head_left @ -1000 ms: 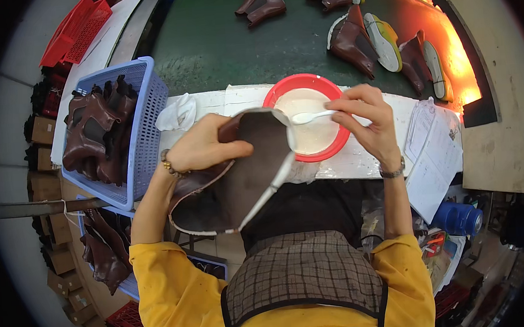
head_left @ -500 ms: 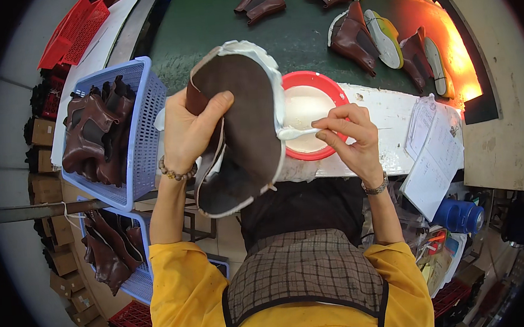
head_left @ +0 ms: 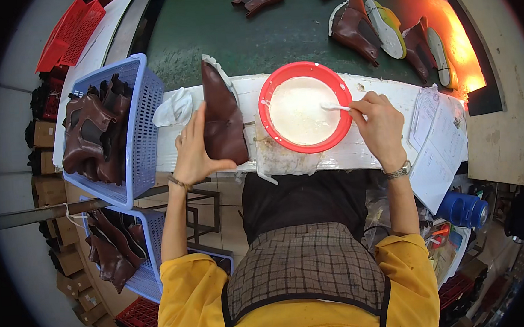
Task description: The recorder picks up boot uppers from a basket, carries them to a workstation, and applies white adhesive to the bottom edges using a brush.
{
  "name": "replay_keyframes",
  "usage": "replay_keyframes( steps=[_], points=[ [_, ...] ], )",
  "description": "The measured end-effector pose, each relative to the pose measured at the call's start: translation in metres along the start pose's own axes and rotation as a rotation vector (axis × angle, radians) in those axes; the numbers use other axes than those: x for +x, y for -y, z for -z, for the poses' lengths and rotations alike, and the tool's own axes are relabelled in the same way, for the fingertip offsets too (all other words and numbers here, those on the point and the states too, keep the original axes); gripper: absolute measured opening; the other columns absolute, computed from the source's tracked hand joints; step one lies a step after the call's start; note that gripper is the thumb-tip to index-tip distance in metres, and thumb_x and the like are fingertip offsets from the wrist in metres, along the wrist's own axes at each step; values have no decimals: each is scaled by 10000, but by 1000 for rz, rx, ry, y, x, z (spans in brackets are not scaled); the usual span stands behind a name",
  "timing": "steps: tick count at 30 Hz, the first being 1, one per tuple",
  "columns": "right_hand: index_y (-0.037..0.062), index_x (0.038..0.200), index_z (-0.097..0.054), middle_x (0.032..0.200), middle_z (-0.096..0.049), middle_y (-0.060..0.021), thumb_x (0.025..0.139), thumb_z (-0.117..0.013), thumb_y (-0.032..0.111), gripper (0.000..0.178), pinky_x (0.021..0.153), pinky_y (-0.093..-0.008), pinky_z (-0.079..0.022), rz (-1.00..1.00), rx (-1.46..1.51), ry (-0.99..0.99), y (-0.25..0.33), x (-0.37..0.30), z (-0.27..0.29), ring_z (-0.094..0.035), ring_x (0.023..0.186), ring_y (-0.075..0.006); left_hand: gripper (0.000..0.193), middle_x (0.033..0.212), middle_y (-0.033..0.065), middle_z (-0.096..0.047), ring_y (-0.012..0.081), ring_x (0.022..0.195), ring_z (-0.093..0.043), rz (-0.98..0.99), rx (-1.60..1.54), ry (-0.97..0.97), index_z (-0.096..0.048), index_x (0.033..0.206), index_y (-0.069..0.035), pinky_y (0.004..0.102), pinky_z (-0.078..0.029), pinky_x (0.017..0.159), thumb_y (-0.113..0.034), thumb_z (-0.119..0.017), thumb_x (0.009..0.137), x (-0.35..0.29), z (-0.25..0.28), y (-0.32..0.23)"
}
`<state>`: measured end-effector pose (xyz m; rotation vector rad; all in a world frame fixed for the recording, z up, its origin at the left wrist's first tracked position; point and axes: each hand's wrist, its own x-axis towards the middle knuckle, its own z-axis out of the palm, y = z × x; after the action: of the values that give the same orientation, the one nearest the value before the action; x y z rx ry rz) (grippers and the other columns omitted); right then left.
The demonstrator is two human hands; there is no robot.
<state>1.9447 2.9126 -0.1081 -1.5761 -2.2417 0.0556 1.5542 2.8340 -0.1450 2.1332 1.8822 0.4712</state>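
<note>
My left hand [head_left: 192,150], thumb and fingers spread, is at the left and near edge of a brown leather boot upper [head_left: 223,121]. The upper lies on a white board [head_left: 248,92], white paste along its far right edge. Between the fingertips of my right hand [head_left: 382,125] is a small white brush [head_left: 333,106], its tip over a red bowl [head_left: 346,92]. Creamy white paste [head_left: 301,110] fills much of the bowl.
A crumpled white cloth [head_left: 173,109] sits left of the upper. Blue baskets [head_left: 143,132] of boot uppers stand at the left. Beyond the board, a green surface [head_left: 206,29] bears boot uppers and soles near an orange glow. Papers [head_left: 438,153] lie at the right.
The boot upper has gone from my raised left hand down onto the board, and that hand has opened. My right hand has shifted right, bringing the brush from the upper's edge over the bowl.
</note>
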Motion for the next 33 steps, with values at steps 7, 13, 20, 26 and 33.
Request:
replay_keyframes(
  steps=[7, 13, 20, 26, 33],
  points=[
    [83, 962, -759, 841, -656, -52, 874, -730, 188, 140, 662, -350, -505, -127, 313, -24, -11, -12, 3, -652, 743, -234, 1135, 1459, 228, -407, 426, 1309, -443, 2, -121, -99, -253, 1587, -134, 496, -387, 1077, -94, -848, 621, -15, -7, 3],
    [39, 999, -755, 872, -675, -70, 873, -750, 110, 146, 606, -277, -480, -186, 438, -105, -8, -17, -1, -632, 672, -174, 831, 1397, 223, -447, 419, 1266, -471, -23, -256, -299, -485, 1457, -91, 442, -396, 1080, 152, -629, 676, -17, -3, -14],
    [6, 972, -758, 824, -672, -41, 859, -765, 48, 120, 563, -232, -413, -30, 851, -75, 29, -7, 8, -555, 655, -87, 764, 1415, 214, -447, 410, 1258, -478, -232, -251, -326, -577, 1376, -106, 457, -420, 1061, 42, -787, 656, -12, 14, -70],
    [29, 970, -770, 846, -669, -52, 835, -792, 52, 138, 556, -226, -414, 11, 730, -300, 15, 23, 11, -568, 669, -88, 672, 1416, 212, -462, 369, 1247, -500, -369, -398, -304, -589, 1349, -83, 424, -473, 1015, -19, -822, 723, -7, 18, -90],
    [28, 965, -779, 907, -679, -56, 763, -832, -6, 212, 648, -233, -511, 118, 845, -243, 27, 1, 13, -640, 770, -101, 695, 1437, 181, -450, 285, 1245, -551, -258, -400, -558, -429, 1482, -37, 323, -534, 930, -1, -730, 856, 23, 11, -95]
  ],
)
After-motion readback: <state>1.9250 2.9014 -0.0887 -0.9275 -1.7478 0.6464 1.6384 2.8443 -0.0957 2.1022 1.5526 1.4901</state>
